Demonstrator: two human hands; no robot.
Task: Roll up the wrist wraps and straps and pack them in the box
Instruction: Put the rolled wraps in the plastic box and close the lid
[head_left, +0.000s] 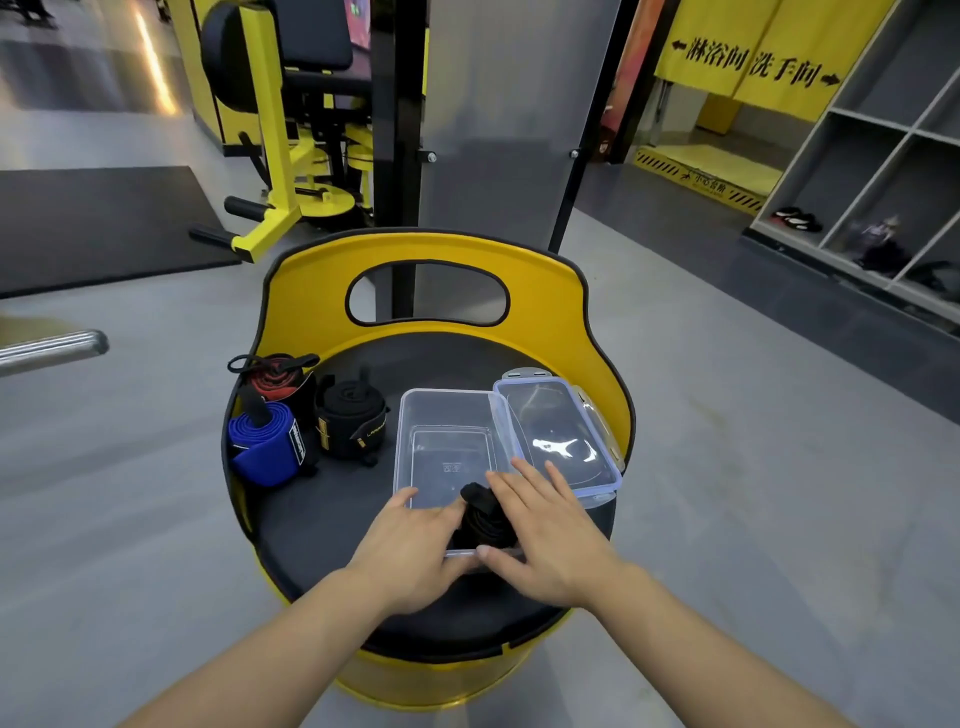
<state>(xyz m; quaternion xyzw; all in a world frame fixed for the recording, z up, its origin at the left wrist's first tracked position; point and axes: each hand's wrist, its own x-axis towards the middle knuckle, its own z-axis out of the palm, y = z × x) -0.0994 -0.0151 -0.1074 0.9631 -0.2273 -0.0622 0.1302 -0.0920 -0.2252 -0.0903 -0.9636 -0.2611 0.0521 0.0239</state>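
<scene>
Both hands at the near end of the clear box, a black rolled strap between them.

We see the left hand (415, 551) and right hand (545, 540), fingers loosely spread, pressed against the black rolled strap (480, 514) inside the clear plastic box (441, 415) on the black seat (332, 509). Hinged lid (556, 431) lies open to the right. Blue roll (265, 441), red-black roll (278, 382) and black-yellow wrist wrap (350, 423) wait left of the box, clustered together.

Both hands (415, 551) (545, 540) forward, fingers spread

Grey gym floor (727, 441), yellow machine (270, 156).
</scene>
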